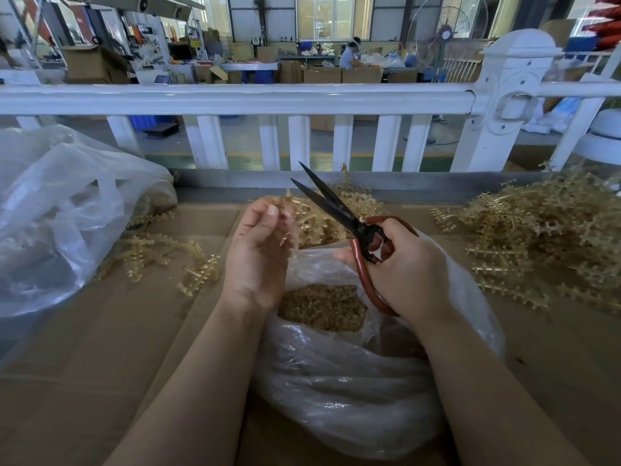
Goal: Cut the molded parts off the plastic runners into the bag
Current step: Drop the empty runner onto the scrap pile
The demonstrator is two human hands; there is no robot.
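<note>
My left hand (pixel 260 250) is raised over the bag, its fingertips pinching a thin tan plastic runner (pixel 285 213) that looks blurred. My right hand (pixel 406 267) grips the red handles of black-bladed scissors (pixel 331 205); the blades are parted and point up and left, just right of the runner. Below both hands sits a clear plastic bag (pixel 342 375) with its mouth open, holding a heap of small tan cut parts (pixel 322 307).
A big pile of tan runners (pixel 544 237) lies at the right, a smaller heap (pixel 329 210) behind the hands, loose runners (pixel 161 253) at the left. A large clear bag (pixel 60 210) fills the left side. Cardboard (pixel 100 331) covers the table; a white railing (pixel 235 99) stands behind.
</note>
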